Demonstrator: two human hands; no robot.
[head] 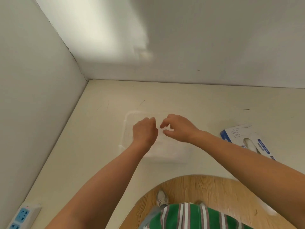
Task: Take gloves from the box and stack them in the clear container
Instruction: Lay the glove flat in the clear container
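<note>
A clear container [127, 123] sits on the cream table, with a pale stack of thin see-through gloves [166, 148] lying in it. Both hands hover over its far half. My left hand [145, 132] is curled into a fist and appears to pinch the edge of a barely visible clear glove. My right hand [179, 128] is right beside it, fingers bent, with thumb and forefinger apart and nothing plainly held. The blue and white glove box [239, 138] lies flat to the right, a white glove showing in its opening.
White walls close off the table at the left and the back. A white and blue power strip [23, 215] lies at the front left corner. The table's front edge curves around my body, above a wooden floor [214, 192].
</note>
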